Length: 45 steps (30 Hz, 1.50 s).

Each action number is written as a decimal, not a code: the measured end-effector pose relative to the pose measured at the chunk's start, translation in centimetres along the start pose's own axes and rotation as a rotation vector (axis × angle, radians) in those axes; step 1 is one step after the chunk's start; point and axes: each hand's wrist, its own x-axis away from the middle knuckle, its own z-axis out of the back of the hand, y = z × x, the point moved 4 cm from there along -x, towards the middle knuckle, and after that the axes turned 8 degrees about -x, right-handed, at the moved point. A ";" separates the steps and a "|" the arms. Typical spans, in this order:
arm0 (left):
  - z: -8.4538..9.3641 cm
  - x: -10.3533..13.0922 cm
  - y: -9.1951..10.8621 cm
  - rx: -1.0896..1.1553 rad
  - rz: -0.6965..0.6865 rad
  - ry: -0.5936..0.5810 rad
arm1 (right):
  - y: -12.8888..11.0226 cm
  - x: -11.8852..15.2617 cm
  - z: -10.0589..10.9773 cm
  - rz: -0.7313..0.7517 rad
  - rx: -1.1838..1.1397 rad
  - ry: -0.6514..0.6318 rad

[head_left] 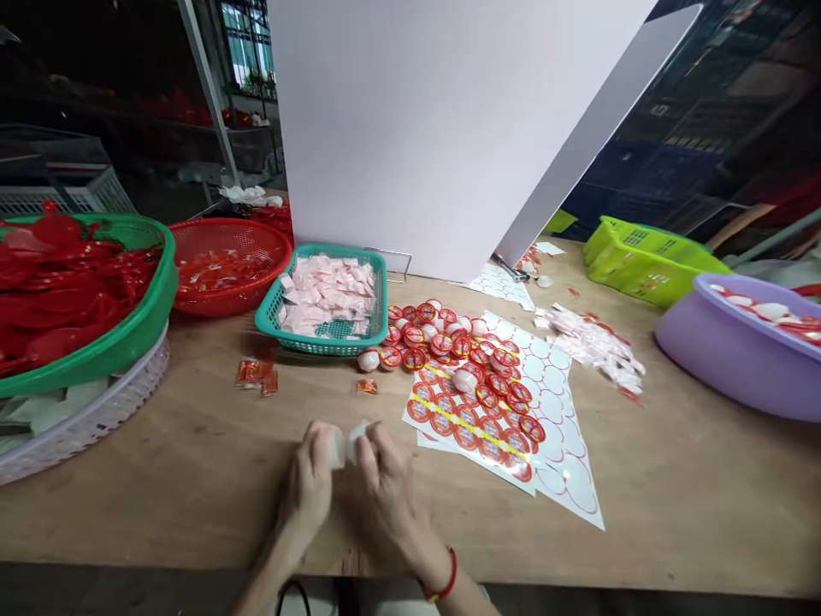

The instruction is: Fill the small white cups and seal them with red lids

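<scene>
My left hand [311, 472] is closed on a whitish round plastic piece [336, 447], pinched between thumb and fingers. A second pale, translucent round piece [355, 435] is gripped by my right hand [388, 481], which wears a red bracelet. A narrow gap separates the two pieces above the wooden table. Beyond my hands lies a small orange packet [367, 387]. To its right is a pile of small round white containers with red labels [442, 342], partly resting on a sheet of round red stickers [467, 432].
A teal basket [321, 345] holds small pink-white packets. Several orange-red packets [256, 374] lie left. Red [232, 299] and green [168, 278] baskets stand far left. On the right are loose white packets [593, 342], a purple basin [724, 359] and a lime basket [641, 274]. A white panel [410, 128] rises behind.
</scene>
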 end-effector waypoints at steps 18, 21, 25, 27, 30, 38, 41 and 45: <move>3.4 -1.4 -1.7 0.933 0.536 -0.245 | 1.3 -15.2 1.2 0.254 0.508 -0.043; 3.9 -2.0 -1.6 0.947 0.524 -0.235 | 1.9 -20.5 -1.4 0.166 0.642 -0.196; 4.0 -2.7 -1.5 0.982 0.526 -0.231 | 3.3 -24.8 -4.8 0.148 0.709 -0.339; 4.1 -3.0 -1.6 0.976 0.526 -0.213 | 3.6 -25.7 -5.9 0.124 0.729 -0.378; 4.3 -3.4 -2.0 0.949 0.499 -0.167 | 2.8 -25.5 -6.2 0.090 0.729 -0.374; 3.2 -4.0 -2.4 0.923 0.399 -0.144 | -3.5 -12.1 -5.4 0.097 0.101 -0.620; 2.2 -3.9 -1.7 0.920 0.373 -0.148 | -3.1 -7.7 -5.8 0.017 0.065 -0.544; 0.9 -3.2 -1.3 0.780 0.359 -0.141 | -1.9 -6.0 -5.9 0.107 0.199 -0.338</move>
